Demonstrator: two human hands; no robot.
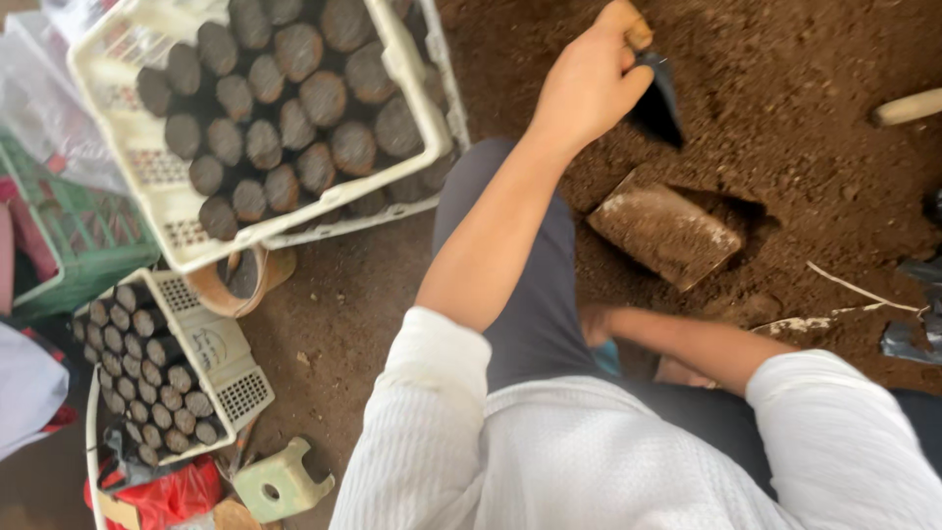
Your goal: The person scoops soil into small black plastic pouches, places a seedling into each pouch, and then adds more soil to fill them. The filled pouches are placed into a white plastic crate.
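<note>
My left hand is closed tight around the wooden handle of a small trowel, its dark blade pointing down toward the soil. Just below the blade a flat, earth-crusted slab lies tilted at the lip of a dug hollow. Loose soil spreads open ahead and to the right. On the left, the white crate packed with soil-filled dark tubes hems me in, its corner near my forearm. My right hand is down by my knee, mostly hidden; I cannot tell how it is set. A smaller tray of tubes sits well apart, lower left
</note>
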